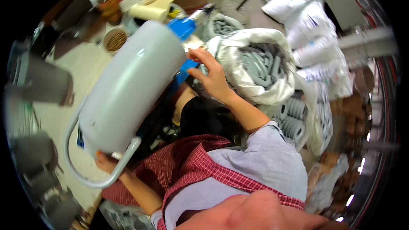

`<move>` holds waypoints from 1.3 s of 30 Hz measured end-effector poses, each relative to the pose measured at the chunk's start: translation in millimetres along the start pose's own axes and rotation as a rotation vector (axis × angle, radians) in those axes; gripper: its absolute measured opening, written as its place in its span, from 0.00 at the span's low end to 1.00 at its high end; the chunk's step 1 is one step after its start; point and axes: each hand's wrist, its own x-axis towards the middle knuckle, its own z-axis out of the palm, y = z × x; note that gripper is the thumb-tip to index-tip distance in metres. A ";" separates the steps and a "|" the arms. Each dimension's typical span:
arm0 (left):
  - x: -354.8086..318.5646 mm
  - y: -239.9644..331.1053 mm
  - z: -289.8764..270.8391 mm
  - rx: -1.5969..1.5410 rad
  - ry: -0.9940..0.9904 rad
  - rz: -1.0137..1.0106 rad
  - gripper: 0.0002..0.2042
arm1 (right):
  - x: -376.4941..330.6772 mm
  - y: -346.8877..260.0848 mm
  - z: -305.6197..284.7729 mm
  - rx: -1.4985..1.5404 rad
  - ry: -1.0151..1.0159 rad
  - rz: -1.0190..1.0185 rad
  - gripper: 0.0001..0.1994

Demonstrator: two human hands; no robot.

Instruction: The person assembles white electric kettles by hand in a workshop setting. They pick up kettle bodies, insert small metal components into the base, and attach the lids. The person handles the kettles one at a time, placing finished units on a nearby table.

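Observation:
A large grey plastic cylinder (132, 85) with a curved tubular handle (89, 182) lies tilted across the middle, its far end up and to the right. My left hand (106, 162) grips its near end, inside the loop of the handle; most of its fingers are hidden behind the cylinder. Beside the far end is my right hand (211, 74), with thumb and fingers apart and nothing held. Its fingertips are close to the cylinder's edge; whether they touch cannot be told. Behind the cylinder shows a blue object (183, 27), mostly hidden.
Several grey containers (44, 79) stand along the left of the pale table (81, 72). A bowl of small brown pieces (116, 41) and a lidded jar (107, 2) sit farther back. At right are a white sack of grey curved tubes (260, 66), ribbed grey parts (293, 119) and white bags (311, 30).

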 end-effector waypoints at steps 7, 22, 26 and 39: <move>6.7 20.4 7.0 -0.034 -0.083 0.003 0.32 | 2.4 100.0 -222.9 -0.995 -0.054 0.269 0.13; 20.0 12.1 -7.3 -0.049 -0.150 -0.002 0.28 | -24.1 22.1 -235.6 -0.555 -0.075 -0.014 0.18; 22.8 -5.9 -11.6 -0.024 -0.105 0.071 0.25 | -13.7 -14.2 -211.2 -0.511 -0.132 -0.087 0.19; -0.2 20.3 34.3 0.127 -0.131 0.096 0.14 | 94.6 -114.3 -27.7 -0.474 -0.436 -0.802 0.28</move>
